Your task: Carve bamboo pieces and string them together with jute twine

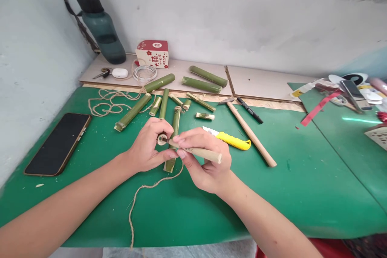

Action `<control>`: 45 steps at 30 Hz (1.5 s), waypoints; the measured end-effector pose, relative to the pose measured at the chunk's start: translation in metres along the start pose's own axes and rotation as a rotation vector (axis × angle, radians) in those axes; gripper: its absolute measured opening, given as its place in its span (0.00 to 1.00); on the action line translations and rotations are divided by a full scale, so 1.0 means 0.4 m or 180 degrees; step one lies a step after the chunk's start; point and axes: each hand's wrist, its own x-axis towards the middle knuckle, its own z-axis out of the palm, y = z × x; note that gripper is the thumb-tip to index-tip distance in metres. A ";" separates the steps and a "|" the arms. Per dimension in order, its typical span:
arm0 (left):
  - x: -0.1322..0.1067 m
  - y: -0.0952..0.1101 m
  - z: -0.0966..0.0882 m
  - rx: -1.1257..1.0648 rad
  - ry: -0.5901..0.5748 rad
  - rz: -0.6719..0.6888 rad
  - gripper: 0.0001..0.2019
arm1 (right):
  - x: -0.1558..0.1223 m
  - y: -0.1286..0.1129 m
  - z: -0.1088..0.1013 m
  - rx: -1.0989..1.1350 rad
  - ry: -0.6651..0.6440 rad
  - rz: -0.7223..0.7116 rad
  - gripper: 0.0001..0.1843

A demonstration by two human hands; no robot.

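My left hand [152,143] is closed round a short bamboo tube [161,139], its round cut end showing between thumb and fingers. My right hand [205,157] grips a wooden-handled carving tool [202,152], pencil-like. Its dark metal tip meets the tube's open end; the blade's exact shape is too small to tell. Under and behind the hands, a longer bamboo piece [176,119] has twine [151,185] tied round its top, and the loose twine trails to the table's front edge. A yellow-handled cutter [234,140] lies just right of my right hand.
Several bamboo pieces [133,113] lie behind the hands on the green table [287,193] and on a wooden ledge [263,82]. A hammer [250,133] and a black marker [250,110] lie to the right. A phone [57,144] and a bottle [104,34] are at left.
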 end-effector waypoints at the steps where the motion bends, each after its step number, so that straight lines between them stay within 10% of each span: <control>1: 0.005 0.004 -0.002 0.0069 -0.0017 0.0027 0.20 | -0.001 0.000 0.000 -0.0029 -0.0024 -0.0034 0.16; 34: 0.021 -0.002 -0.016 0.0496 -0.0313 0.0265 0.19 | 0.007 0.041 -0.007 0.0543 -0.0241 0.0800 0.06; 40: 0.027 -0.033 -0.039 0.0837 -0.0265 0.0157 0.15 | 0.060 0.085 -0.142 0.0359 -0.0797 0.1558 0.31; 43: 0.032 -0.053 -0.055 0.0838 -0.0141 -0.0092 0.15 | 0.068 0.143 -0.253 -0.1610 0.0199 0.2022 0.20; 45: 0.034 -0.059 -0.062 0.0832 -0.0101 -0.0240 0.14 | 0.060 0.185 -0.318 -0.2921 -0.0127 0.2542 0.16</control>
